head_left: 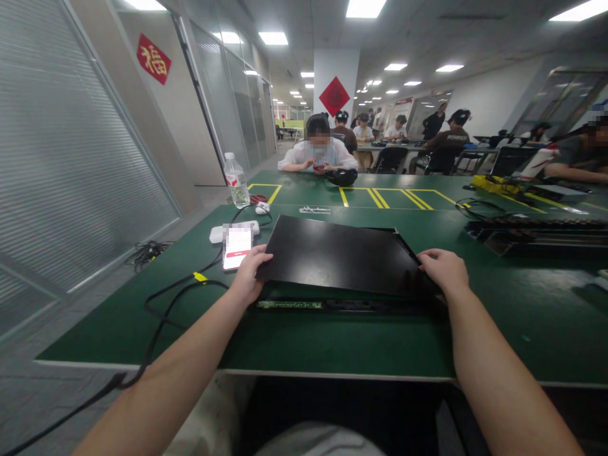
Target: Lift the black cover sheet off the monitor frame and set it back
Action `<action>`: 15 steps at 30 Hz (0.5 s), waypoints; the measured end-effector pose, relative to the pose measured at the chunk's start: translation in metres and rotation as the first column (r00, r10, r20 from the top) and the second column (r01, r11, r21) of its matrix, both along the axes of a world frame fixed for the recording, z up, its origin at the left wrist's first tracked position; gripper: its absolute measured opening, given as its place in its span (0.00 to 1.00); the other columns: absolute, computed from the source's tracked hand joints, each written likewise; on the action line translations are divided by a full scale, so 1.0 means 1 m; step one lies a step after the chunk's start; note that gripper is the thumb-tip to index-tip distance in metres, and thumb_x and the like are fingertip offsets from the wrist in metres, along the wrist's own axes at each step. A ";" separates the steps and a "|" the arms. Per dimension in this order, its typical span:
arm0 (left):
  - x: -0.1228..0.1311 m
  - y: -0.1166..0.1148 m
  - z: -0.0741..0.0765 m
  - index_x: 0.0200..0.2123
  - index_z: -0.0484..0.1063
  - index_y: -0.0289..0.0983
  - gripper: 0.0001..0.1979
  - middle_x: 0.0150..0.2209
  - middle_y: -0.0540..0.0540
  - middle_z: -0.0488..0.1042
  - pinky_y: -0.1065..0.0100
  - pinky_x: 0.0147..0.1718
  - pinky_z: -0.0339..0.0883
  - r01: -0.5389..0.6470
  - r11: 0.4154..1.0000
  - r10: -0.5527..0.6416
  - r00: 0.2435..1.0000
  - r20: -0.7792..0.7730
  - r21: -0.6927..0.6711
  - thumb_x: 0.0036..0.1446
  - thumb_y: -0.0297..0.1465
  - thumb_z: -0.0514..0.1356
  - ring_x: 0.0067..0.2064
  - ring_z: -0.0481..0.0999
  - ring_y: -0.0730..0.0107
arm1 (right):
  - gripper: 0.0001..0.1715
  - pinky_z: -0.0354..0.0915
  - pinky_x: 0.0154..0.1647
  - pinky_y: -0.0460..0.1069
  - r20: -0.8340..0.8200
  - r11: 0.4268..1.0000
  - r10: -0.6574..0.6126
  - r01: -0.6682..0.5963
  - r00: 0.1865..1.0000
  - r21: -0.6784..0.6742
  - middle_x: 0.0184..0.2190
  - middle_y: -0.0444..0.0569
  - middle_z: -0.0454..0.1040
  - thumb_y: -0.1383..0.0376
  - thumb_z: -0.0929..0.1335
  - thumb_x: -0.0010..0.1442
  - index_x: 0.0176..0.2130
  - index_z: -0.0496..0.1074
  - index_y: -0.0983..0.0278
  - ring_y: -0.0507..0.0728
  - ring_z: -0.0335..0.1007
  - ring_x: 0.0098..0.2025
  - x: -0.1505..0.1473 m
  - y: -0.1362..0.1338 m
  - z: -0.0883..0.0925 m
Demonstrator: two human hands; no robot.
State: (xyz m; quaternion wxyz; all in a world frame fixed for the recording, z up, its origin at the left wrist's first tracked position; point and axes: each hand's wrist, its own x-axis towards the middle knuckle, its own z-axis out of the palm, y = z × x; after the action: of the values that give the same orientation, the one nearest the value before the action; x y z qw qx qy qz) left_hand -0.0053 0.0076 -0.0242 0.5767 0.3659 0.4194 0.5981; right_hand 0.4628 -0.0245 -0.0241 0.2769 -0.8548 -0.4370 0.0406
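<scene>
A flat, glossy black screen panel lies tilted in front of me, its left side raised. My left hand grips its left edge, thumb on top and fingers underneath. At the right edge, my right hand is closed with curled fingers, where the panel meets a thin black frame; the fingertips are partly hidden. Below the panel's near edge, a narrow green circuit board strip shows beside a dark bar.
Left of the panel are a lit phone, a white power strip, black cables, a mouse and a water bottle. Long black parts lie right on the green table. A person sits opposite.
</scene>
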 end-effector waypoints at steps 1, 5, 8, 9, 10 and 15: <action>0.000 0.001 -0.001 0.39 0.80 0.36 0.19 0.34 0.46 0.83 0.66 0.33 0.72 -0.004 1.000 0.004 1.000 0.003 0.004 0.39 0.30 0.73 0.39 0.82 0.57 | 0.19 0.72 0.40 0.55 -0.005 1.000 -0.003 0.003 1.000 0.011 0.35 0.55 0.84 0.57 0.69 0.58 0.43 0.87 0.58 0.66 0.80 0.40 0.001 0.001 -0.001; -0.001 0.003 -0.004 0.41 0.80 0.37 0.19 0.35 0.46 0.83 0.66 0.34 0.72 -0.008 1.000 0.008 1.000 0.014 0.005 0.42 0.33 0.74 0.41 0.82 0.55 | 0.18 0.72 0.41 0.55 -0.016 1.000 -0.012 0.012 1.000 0.011 0.34 0.55 0.84 0.57 0.69 0.57 0.42 0.86 0.58 0.66 0.80 0.41 0.005 0.003 -0.006; 0.000 0.002 -0.004 0.42 0.80 0.37 0.20 0.35 0.46 0.83 0.66 0.35 0.73 -0.001 1.000 0.001 1.000 0.012 0.009 0.43 0.33 0.74 0.42 0.83 0.55 | 0.19 0.72 0.42 0.54 -0.017 1.000 0.003 -0.002 1.000 0.005 0.34 0.55 0.83 0.57 0.69 0.57 0.42 0.86 0.58 0.65 0.80 0.40 0.009 0.005 -0.008; 0.000 0.002 -0.003 0.42 0.80 0.37 0.21 0.35 0.46 0.83 0.66 0.35 0.73 0.005 1.000 -0.005 1.000 0.009 0.006 0.42 0.33 0.75 0.42 0.83 0.55 | 0.19 0.72 0.42 0.55 -0.016 1.000 0.010 -0.010 1.000 0.009 0.34 0.55 0.83 0.57 0.69 0.57 0.42 0.86 0.58 0.65 0.80 0.40 0.010 0.005 -0.009; 0.000 0.001 -0.003 0.42 0.80 0.36 0.21 0.35 0.45 0.83 0.66 0.35 0.73 0.015 1.000 -0.015 1.000 0.006 0.002 0.42 0.32 0.75 0.41 0.83 0.55 | 0.19 0.72 0.42 0.55 -0.013 1.000 0.016 -0.016 1.000 0.013 0.33 0.55 0.83 0.56 0.69 0.57 0.42 0.86 0.58 0.65 0.80 0.40 0.010 0.005 -0.009; 0.002 -0.003 0.001 0.45 0.81 0.34 0.23 0.35 0.44 0.84 0.67 0.34 0.73 0.054 0.999 -0.053 0.998 0.028 -0.008 0.42 0.30 0.74 0.39 0.83 0.57 | 0.19 0.72 0.42 0.55 -0.017 1.000 0.003 -0.003 1.000 -0.022 0.35 0.54 0.84 0.56 0.69 0.57 0.43 0.86 0.58 0.66 0.80 0.42 0.007 0.003 -0.004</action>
State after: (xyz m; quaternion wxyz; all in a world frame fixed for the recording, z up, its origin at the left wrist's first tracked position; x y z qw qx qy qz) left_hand -0.0032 0.0046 -0.0232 0.6000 0.3659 0.4041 0.5855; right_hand 0.4702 -0.0212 -0.0282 0.2712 -0.8568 -0.4353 0.0533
